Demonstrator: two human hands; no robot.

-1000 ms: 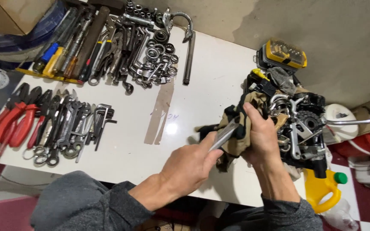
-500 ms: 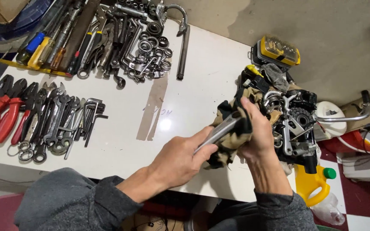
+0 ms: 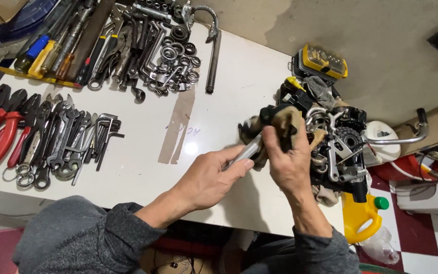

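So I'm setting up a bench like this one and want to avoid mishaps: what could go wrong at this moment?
1. The engine part sits at the white table's right edge, above a yellow jug; a hard push might tip it off.
2. The left hand drives a metal tool toward the right hand, which presses a dirty rag; a slip could jab the fingers.

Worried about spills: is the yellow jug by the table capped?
Capped: a green cap sits on the yellow jug beside the table.
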